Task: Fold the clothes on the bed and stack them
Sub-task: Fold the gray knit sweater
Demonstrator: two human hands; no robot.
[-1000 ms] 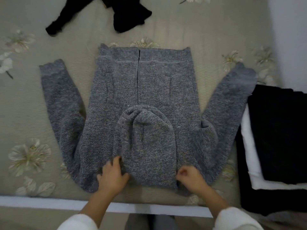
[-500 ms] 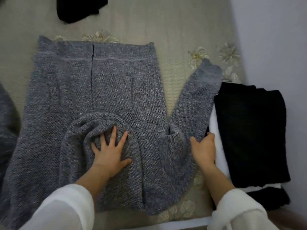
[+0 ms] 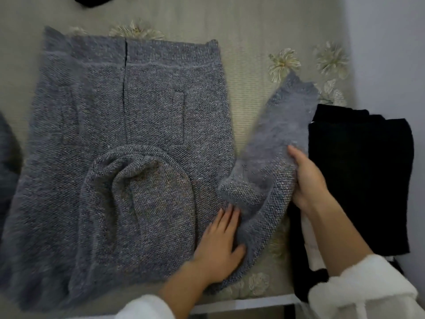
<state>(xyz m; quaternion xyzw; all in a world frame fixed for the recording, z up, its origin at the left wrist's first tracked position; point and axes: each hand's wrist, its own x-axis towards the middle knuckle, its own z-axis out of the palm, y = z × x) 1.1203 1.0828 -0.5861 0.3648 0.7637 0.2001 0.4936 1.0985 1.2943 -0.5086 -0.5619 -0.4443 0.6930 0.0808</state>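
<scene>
Bedspread (image 3: 249,104) bears hoodie (image 3: 149,107), hem away; left hand (image 3: 218,247) flat, right hand (image 3: 308,180) gripping sleeve (image 3: 276,139).

A person's left sleeve (image 3: 145,307) and right sleeve (image 3: 358,293) are white and long, ending above the wrists. The right one looks thick and fleecy; left hand (image 3: 218,245) and right hand (image 3: 308,180) are bare.

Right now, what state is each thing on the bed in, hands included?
Grey sweater, spread flat, unfolded.
Hood, folded down onto the sweater's body.
Sleeve, raised off the bed, gripped by the right hand.
Left hand, flat, pressing the sweater's shoulder.
Folded stack, black on white, beside the sweater.
Black garment, far edge, mostly out of view.
</scene>
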